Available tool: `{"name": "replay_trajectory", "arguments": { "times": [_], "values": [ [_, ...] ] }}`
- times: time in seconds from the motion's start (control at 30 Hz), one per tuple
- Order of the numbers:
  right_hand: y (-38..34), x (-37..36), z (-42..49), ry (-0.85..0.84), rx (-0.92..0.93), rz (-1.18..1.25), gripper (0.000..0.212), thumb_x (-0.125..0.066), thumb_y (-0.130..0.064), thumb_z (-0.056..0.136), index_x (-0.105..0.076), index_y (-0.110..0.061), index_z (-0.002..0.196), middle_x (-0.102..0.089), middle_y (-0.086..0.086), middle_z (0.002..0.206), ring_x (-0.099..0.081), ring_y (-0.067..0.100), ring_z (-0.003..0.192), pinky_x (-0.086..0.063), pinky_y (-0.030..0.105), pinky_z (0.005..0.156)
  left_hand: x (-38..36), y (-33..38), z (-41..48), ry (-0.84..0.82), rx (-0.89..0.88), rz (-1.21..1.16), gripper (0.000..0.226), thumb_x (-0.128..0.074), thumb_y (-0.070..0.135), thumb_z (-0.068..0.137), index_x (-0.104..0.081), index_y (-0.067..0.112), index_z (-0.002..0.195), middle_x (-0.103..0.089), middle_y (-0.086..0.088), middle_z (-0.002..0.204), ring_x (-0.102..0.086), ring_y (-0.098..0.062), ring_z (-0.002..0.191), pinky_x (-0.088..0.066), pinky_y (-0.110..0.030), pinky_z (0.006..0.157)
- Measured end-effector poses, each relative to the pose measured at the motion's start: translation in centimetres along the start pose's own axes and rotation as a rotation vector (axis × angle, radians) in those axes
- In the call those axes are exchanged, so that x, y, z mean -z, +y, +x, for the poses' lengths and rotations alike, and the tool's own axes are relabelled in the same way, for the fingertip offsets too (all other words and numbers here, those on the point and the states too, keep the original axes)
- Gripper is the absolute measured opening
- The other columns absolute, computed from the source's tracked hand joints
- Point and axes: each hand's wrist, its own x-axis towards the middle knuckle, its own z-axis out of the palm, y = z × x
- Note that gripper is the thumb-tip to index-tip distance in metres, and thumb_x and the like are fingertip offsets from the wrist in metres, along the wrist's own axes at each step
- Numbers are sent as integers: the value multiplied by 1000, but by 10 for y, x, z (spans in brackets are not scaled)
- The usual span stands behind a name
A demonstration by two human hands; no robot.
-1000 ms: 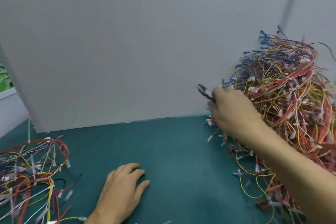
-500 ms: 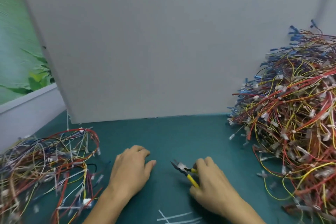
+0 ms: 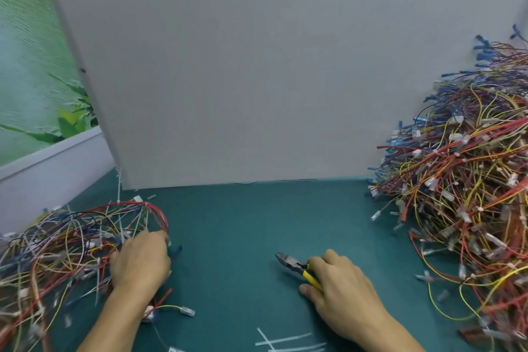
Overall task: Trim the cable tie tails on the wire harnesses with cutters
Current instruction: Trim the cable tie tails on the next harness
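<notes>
Big tangled heap of multicoloured wire harnesses (image 3: 463, 208) sits right of the yellow-handled cutters (image 3: 297, 266); smaller heap (image 3: 57, 251) left of them. Left hand (image 3: 140, 260) digs into smaller heap, probably fetching the next harness; fingers buried, grip unclear. Right hand (image 3: 340, 286) fingers wrap the cutters, ready.

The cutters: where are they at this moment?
In the head view, the cutters are low and right of centre over the green mat, gripped by the right hand, with the big harness pile further right.
</notes>
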Motion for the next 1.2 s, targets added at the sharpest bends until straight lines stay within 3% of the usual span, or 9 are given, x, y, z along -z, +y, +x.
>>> {"name": "replay_trajectory", "arguments": {
  "times": [0.13,0.3,0.43,0.6,0.77,0.93,1.0,1.1,1.2],
  "values": [
    [1,0,1,-1,10,-13,31,-45,-53,94,-50,-27,110,-36,-7,97,-47,22,105,-28,30,74,4,3,2,66,-56,-160,23,-59,14,85,-69,30,98,-72,1,101,-65,-24,96,-50,-34,79],
    [1,-1,1,7,19,-22,33,-44,-55,94,-48,-28,112,-34,-7,97,-46,21,105,-28,31,74,20,17,-3,469,-91,-216,18,-64,14,83,-66,26,96,-70,0,76,-63,-28,80,-31,-40,75],
    [1,-1,0,8,27,-25,33,-43,-55,94,-48,-28,112,-34,-7,97,-46,21,105,-28,31,74,19,12,-2,145,39,-156,23,-53,33,86,-62,27,106,-70,-1,96,-61,-25,90,-32,-40,81],
    [1,-1,1,6,26,-11,32,-44,-55,94,-48,-28,110,-36,-8,97,-46,20,103,-28,30,74,13,6,5,-115,11,-26,36,-46,61,88,-65,31,84,-66,11,91,-51,-17,85,-30,-39,80],
    [1,-1,0,7,26,-11,33,-44,-55,94,-48,-28,111,-36,-8,97,-46,20,103,-29,30,74,16,6,2,55,-24,-193,25,-48,43,96,-56,32,116,-67,3,111,-58,-24,108,-29,-41,86],
    [2,-1,1,7,31,-17,33,-44,-55,94,-47,-28,112,-35,-8,98,-46,20,105,-29,30,75,35,-6,7,700,-180,-494,20,-67,3,84,-71,8,103,-60,-12,99,-57,-33,92,-31,-47,92],
    [1,0,1,6,30,-18,33,-44,-55,94,-48,-28,112,-36,-8,98,-47,21,104,-29,30,75,34,-6,8,472,-330,-380,26,-69,5,82,-72,13,106,-62,-8,113,-58,-30,101,-38,-46,98],
    [2,-1,1,5,30,-19,33,-44,-55,94,-48,-28,111,-36,-8,98,-47,21,103,-29,31,74,23,2,1,-286,-397,-225,35,-63,54,83,-67,33,111,-66,11,113,-61,-12,102,-45,-33,96],
    [2,-1,1,5,30,-26,32,-44,-55,94,-47,-27,109,-38,-8,99,-47,21,103,-30,31,74,25,6,3,-282,-112,-416,82,-21,92,69,-68,26,80,-74,4,85,-65,-19,90,-46,-32,88]
  ]
}}
